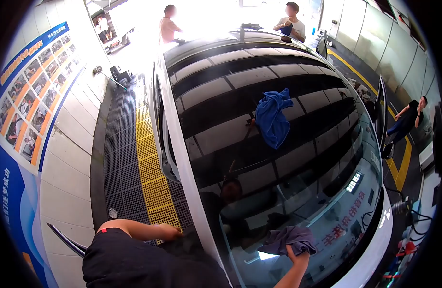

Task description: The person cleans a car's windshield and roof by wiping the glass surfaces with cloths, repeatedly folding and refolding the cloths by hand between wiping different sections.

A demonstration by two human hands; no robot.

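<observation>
Two cloths lie on the dark glass (321, 158) of the car (184, 139) in front of you: a grey cloth (282, 240) at lower right of centre, and a blue cloth (274, 120), crumpled, just above and right of the frame's middle. Your right hand (297, 253), at the bottom right of centre, grasps the grey cloth against the glass. Your left hand (170, 233), at lower left of centre, is beside the car's white edge, above the yellow strip (153, 168) of the floor grating (120, 144); you cannot tell from this view whether it is clenched, released or holding something. At the upper left of the frame, a blue-edged board (34, 96) covers the wall. Near the top, one person (168, 29) in pink stands at the car's far end, and another (297, 30) in white holds something dark blue. At far right stands a person in black (409, 115).
</observation>
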